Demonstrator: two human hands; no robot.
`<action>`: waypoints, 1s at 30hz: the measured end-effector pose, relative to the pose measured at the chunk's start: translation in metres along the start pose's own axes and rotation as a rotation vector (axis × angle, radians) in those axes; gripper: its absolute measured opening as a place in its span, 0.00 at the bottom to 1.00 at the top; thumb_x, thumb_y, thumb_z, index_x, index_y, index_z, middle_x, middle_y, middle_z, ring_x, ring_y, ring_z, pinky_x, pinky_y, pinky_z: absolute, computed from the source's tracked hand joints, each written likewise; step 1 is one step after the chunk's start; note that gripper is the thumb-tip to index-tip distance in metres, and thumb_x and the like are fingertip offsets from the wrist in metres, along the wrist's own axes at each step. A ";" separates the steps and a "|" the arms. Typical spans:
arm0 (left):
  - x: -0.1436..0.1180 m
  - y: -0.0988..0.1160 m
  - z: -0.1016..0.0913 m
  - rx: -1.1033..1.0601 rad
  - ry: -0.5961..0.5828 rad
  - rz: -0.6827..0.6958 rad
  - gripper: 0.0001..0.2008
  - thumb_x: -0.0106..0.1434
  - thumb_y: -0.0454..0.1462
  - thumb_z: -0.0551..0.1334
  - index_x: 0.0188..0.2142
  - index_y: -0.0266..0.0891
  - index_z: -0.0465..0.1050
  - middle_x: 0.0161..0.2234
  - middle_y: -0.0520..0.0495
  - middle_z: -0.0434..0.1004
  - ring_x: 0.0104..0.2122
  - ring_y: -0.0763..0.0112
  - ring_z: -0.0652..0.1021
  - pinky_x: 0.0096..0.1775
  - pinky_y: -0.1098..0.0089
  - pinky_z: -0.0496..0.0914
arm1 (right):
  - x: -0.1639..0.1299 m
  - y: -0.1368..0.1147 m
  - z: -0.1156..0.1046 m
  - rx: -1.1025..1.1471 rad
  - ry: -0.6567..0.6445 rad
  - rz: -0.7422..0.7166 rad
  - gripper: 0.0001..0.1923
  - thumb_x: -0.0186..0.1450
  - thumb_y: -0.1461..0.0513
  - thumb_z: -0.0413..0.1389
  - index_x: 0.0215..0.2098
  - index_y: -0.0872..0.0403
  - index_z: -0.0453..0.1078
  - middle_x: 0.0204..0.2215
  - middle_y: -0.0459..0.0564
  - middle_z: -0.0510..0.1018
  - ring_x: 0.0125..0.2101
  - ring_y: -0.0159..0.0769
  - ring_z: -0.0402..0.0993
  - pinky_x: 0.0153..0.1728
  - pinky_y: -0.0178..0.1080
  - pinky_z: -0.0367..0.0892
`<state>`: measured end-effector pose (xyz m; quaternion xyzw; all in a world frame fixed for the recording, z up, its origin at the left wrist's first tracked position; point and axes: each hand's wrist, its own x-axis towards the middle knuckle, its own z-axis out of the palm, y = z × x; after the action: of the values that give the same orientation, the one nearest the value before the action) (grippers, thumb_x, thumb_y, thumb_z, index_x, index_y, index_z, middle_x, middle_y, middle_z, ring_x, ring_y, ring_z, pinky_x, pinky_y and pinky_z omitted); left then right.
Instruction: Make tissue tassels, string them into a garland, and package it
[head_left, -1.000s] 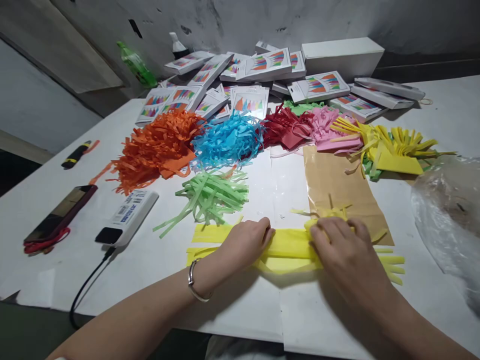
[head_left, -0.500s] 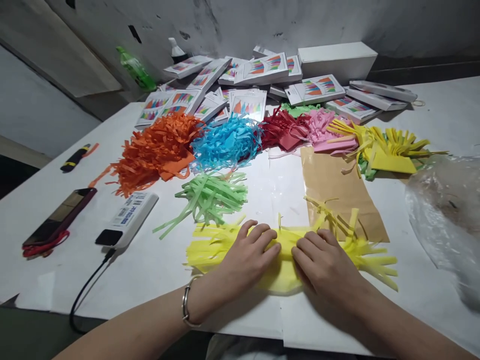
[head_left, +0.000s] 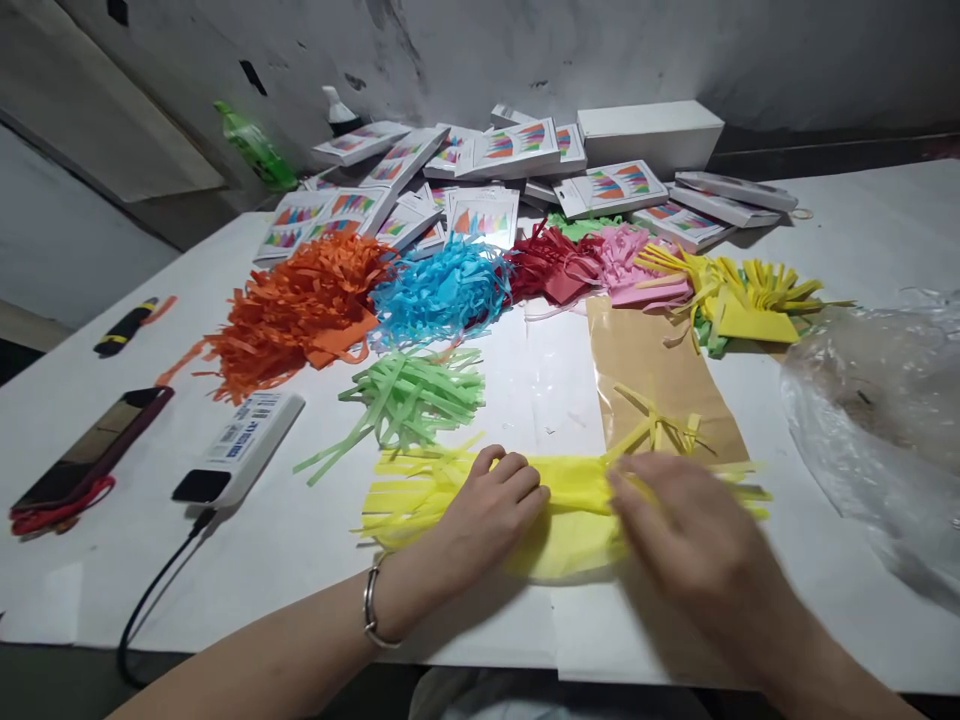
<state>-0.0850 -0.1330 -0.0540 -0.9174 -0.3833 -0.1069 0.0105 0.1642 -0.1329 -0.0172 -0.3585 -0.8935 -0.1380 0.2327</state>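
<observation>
A sheet of yellow fringed tissue paper (head_left: 576, 485) lies across the table in front of me, its cut strips spread at both ends and its middle partly rolled. My left hand (head_left: 487, 515) presses on the paper left of centre, with curled fingers gripping the rolled part. Over the right side of the sheet, my right hand (head_left: 686, 535) is smeared by motion, so whether its fingers hold the paper does not show. Loose yellow strips (head_left: 656, 425) lie just beyond that hand. Green paper strips (head_left: 412, 395) sit behind the sheet's left end.
Orange tassels (head_left: 300, 300), blue tassels (head_left: 442, 290), red, pink and yellow ones line the back. Printed boxes (head_left: 510, 150) are heaped behind. A power bank (head_left: 240, 450) and a phone (head_left: 94, 445) lie at left, brown paper (head_left: 675, 370) and a plastic bag (head_left: 885, 430) at right.
My right hand has lifted off the middle of the yellow paper and shifted slightly right, blurring. My left hand stays on the paper. The whole view has shifted a little.
</observation>
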 end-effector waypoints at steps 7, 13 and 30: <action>-0.009 -0.002 0.001 -0.069 0.036 0.033 0.09 0.72 0.30 0.54 0.41 0.38 0.72 0.35 0.48 0.77 0.37 0.65 0.72 0.46 0.61 0.59 | 0.002 -0.030 0.048 0.045 -0.302 -0.240 0.11 0.63 0.73 0.49 0.37 0.59 0.72 0.30 0.54 0.73 0.29 0.42 0.64 0.29 0.43 0.59; -0.012 -0.012 -0.002 -0.187 0.002 -0.153 0.12 0.73 0.32 0.51 0.38 0.39 0.73 0.36 0.48 0.78 0.37 0.66 0.73 0.44 0.62 0.59 | -0.016 -0.012 0.038 0.213 -0.246 0.047 0.12 0.65 0.74 0.49 0.33 0.57 0.71 0.32 0.53 0.73 0.36 0.43 0.64 0.41 0.44 0.57; 0.014 -0.023 -0.008 -0.012 -0.187 -0.295 0.15 0.70 0.40 0.59 0.27 0.38 0.72 0.28 0.47 0.76 0.31 0.64 0.72 0.38 0.60 0.59 | 0.014 -0.016 0.042 0.133 -0.265 -0.187 0.10 0.59 0.74 0.52 0.28 0.54 0.68 0.26 0.50 0.69 0.28 0.40 0.57 0.32 0.42 0.50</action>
<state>-0.0934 -0.1082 -0.0449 -0.8571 -0.5124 -0.0239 -0.0463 0.1308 -0.1182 -0.0472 -0.2728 -0.9529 -0.0514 0.1222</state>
